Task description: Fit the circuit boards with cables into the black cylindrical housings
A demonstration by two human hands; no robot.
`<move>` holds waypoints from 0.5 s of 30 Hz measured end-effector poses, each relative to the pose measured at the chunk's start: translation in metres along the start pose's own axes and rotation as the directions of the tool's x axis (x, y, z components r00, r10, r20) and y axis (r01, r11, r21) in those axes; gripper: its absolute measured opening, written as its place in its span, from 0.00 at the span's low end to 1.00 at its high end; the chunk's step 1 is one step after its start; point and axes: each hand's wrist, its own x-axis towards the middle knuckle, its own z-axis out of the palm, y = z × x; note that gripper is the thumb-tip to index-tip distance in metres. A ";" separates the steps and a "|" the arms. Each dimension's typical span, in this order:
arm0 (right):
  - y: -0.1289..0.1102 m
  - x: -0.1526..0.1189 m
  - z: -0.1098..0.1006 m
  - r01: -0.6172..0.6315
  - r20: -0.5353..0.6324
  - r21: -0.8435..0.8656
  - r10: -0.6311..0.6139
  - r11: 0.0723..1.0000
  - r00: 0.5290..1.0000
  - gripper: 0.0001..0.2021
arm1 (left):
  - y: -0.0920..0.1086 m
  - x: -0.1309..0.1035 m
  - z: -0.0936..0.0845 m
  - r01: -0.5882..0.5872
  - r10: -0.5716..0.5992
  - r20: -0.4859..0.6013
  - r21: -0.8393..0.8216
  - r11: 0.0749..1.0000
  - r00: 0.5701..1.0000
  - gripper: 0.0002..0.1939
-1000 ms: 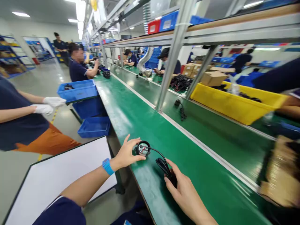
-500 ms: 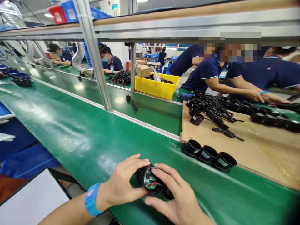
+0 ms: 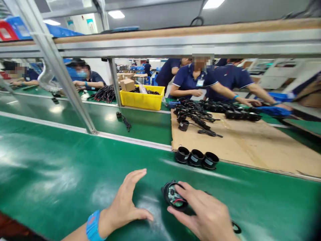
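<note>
My right hand [image 3: 207, 211] grips a round black housing [image 3: 168, 194], thumb below and fingers over its rim. Inside the housing a green circuit board and a red wire show; its far side is behind my fingers. To the left, my left hand [image 3: 121, 204], with a blue band at the wrist, is open and holds nothing, thumb and fingers spread apart. Past my hands, three black cylindrical housings [image 3: 197, 158] with white labels stand in a row on the green bench top [image 3: 82, 160]. Part of a black ring [image 3: 236, 227] shows beside my right wrist.
A cardboard sheet [image 3: 235, 147] carries several black housings with cables [image 3: 193, 112]. Behind stands a yellow bin [image 3: 141, 100] of parts. A metal post [image 3: 61, 73] and overhead shelf beam [image 3: 175, 48] frame the bench. Co-workers sit or stand opposite, one person's arm [image 3: 228, 93] reaching right.
My left hand has let go of the housing and moved away to the left. My right hand now holds it alone, slightly farther right. The view has swung to the right.
</note>
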 end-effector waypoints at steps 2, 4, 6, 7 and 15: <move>0.009 -0.014 0.020 -0.100 0.075 0.030 0.097 0.995 0.992 0.19 | -0.014 0.003 0.013 -0.011 0.011 -0.002 -0.007 1.000 1.000 0.52; 0.015 -0.021 0.030 -0.172 0.133 0.078 0.161 0.982 0.978 0.21 | -0.024 0.008 0.027 -0.067 0.067 0.034 -0.009 0.998 0.997 0.51; 0.024 -0.022 0.023 -0.192 0.145 0.095 0.178 0.977 0.973 0.22 | -0.030 0.013 0.040 -0.108 0.107 0.093 -0.002 0.994 0.990 0.53; 0.030 -0.020 0.013 -0.191 0.120 0.085 0.181 0.978 0.976 0.22 | -0.033 0.016 0.045 -0.127 0.126 0.130 0.002 0.992 0.984 0.53; 0.157 0.057 -0.093 -0.522 -0.026 -0.476 0.582 0.708 0.813 0.37 | -0.063 0.024 0.083 -0.362 0.343 0.308 0.004 0.932 0.887 0.39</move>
